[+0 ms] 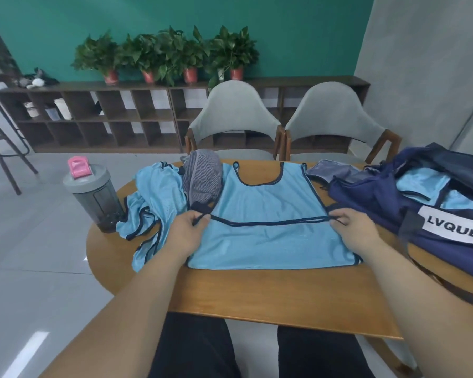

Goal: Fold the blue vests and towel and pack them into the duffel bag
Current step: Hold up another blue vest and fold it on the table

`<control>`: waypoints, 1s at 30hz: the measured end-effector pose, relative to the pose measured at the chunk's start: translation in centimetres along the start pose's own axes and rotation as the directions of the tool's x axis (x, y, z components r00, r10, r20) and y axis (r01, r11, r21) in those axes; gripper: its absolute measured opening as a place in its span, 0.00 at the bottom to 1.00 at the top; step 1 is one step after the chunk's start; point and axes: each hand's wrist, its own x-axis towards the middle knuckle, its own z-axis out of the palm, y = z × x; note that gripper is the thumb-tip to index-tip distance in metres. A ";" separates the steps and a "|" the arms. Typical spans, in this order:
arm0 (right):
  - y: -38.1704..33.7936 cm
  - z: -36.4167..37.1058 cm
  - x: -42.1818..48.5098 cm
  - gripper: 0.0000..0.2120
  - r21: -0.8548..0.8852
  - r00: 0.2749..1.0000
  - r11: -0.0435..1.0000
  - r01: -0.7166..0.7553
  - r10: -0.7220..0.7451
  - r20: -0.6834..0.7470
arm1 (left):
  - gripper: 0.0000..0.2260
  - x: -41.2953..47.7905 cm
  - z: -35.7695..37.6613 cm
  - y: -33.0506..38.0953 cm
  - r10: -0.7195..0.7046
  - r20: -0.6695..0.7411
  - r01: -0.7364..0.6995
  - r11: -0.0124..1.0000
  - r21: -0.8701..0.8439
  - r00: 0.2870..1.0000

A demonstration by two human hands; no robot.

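dark trousers show below the near edge of the round wooden table [257, 296]. on it lies a light blue mesh vest with navy trim [271, 244], spread flat, its navy hem running across the middle. the left hand [189, 230] pinches the hem's left end and the right hand [352, 227] pinches its right end, both low against the cloth. to the left sits a crumpled heap of light blue vests [153, 203], with a grey shaker bottle with a pink cap [93, 195] beside it. further back lies a rolled grey striped towel [202, 181]. at right, the open navy duffel bag [380, 203] holds a folded blue vest [421, 184]. two grey chairs [235, 113] stand beyond.
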 end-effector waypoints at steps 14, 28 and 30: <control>1.7 -1.4 -8.2 0.02 -0.417 0.984 0.908 0.047 -0.114 -0.137 | 0.10 -8.1 -0.9 -0.8 0.446 0.153 -0.420 0.598 0.683 0.882; -2.0 1.0 1.8 0.11 -0.110 0.983 0.989 -0.101 0.082 -0.164 | 0.03 3.0 2.3 1.2 -0.099 -0.103 0.106 0.992 0.068 0.990; -1.0 1.6 0.5 0.10 -0.134 0.973 0.985 -0.113 0.082 -0.214 | 0.06 1.7 2.9 0.3 -0.023 -0.130 0.039 0.992 0.118 0.991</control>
